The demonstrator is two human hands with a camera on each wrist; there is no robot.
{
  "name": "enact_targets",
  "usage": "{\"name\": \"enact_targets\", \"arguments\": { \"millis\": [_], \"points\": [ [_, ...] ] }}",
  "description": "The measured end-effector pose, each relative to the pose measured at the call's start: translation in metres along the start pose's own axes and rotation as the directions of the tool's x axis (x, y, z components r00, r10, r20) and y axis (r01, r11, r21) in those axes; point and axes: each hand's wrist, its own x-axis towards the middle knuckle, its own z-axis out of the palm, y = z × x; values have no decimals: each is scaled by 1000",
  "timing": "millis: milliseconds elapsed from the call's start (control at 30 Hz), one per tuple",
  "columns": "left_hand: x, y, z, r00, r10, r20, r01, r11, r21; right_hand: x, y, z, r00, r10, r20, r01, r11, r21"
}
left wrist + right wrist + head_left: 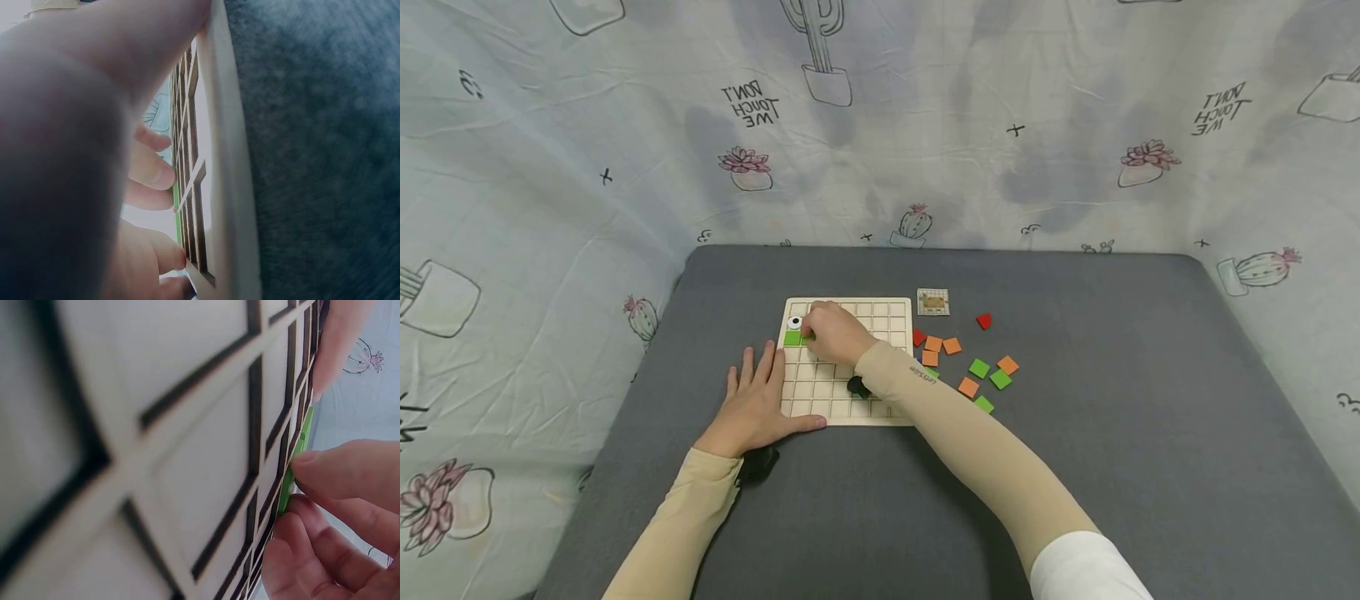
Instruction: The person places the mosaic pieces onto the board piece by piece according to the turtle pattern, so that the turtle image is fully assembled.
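Note:
A wooden grid board (842, 402) lies flat on the table. Thumb and fingers of my right hand (838, 332) pinch a green square tile (287, 487) low over the grid, towards its upper left. Just left of those fingertips, another green tile (792, 338) sits in a cell. Above it is a white round-marked piece with a black dot (794, 322), like an eye. My left hand (757, 406) rests along the board's left edge, fingers spread and straight, thumb on the near edge. In the left wrist view, the board's side rim (232, 187) runs close beside that hand.
Right of the board lie several loose orange tiles (967, 387), several green tiles (1000, 379) and a red piece (984, 321). A small picture card (933, 302) lies by the board's top right corner. Printed cloth (880, 125) hangs behind the grey table (1112, 400).

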Motion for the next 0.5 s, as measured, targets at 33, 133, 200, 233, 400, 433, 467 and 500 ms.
{"name": "enact_targets", "arguments": {
  "millis": [33, 133, 200, 233, 400, 433, 467, 500],
  "points": [
    [0, 0, 0, 1000, -2, 2, 2, 1000, -1, 0, 0, 0, 1000, -2, 1, 2, 1000, 3],
    [0, 0, 0, 1000, 0, 2, 0, 1000, -2, -2, -1, -2, 1000, -1, 9, 1, 1000, 23],
    [0, 0, -1, 1000, -1, 3, 1, 1000, -2, -4, -1, -5, 1000, 5, 13, -6, 999, 38],
    [-1, 0, -1, 1000, -1, 3, 1, 1000, -1, -5, -2, -7, 1000, 9, 15, -10, 999, 42],
    [0, 1, -1, 1000, -8, 15, 8, 1000, 2, -13, 0, -16, 1000, -2, 10, 1, 999, 43],
    [1, 1, -1, 1000, -11, 17, 10, 1000, 4, -15, 1, -17, 1000, -7, 7, 7, 999, 47],
    [1, 1, -1, 1000, -9, 15, 9, 1000, 2, -17, 2, -19, 1000, -10, 5, 10, 998, 56],
    [2, 1, -1, 1000, -8, 13, 8, 1000, 2, -19, 4, -20, 1000, -12, 4, 12, 998, 67]
  ]
}}
